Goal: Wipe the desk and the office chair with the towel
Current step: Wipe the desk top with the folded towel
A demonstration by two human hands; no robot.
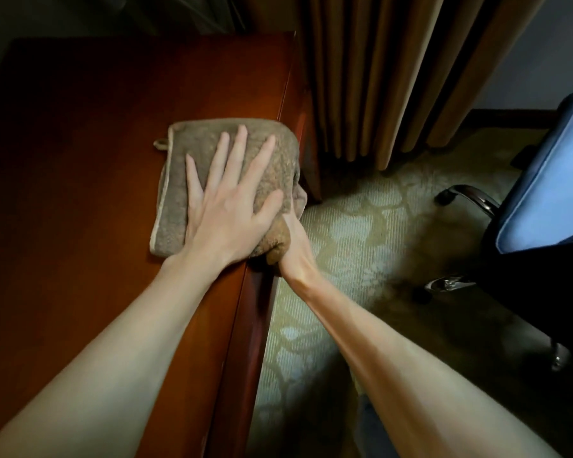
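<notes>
A folded brown towel point(179, 180) lies on the right part of the reddish wooden desk point(90, 206), reaching over the desk's right edge. My left hand point(232, 196) lies flat on top of it, fingers straight and spread. Beside the desk edge my right hand point(295, 239) grips the bunched part of the towel that hangs over; its fingers are hidden behind the cloth. The office chair point(543, 180), with a blue seat and chrome base, stands at the right.
Tan curtains point(394, 77) hang behind the desk's far right corner. Patterned carpet point(354, 226) lies between the desk and the chair. A chrome chair leg point(450, 282) with a caster reaches toward the desk.
</notes>
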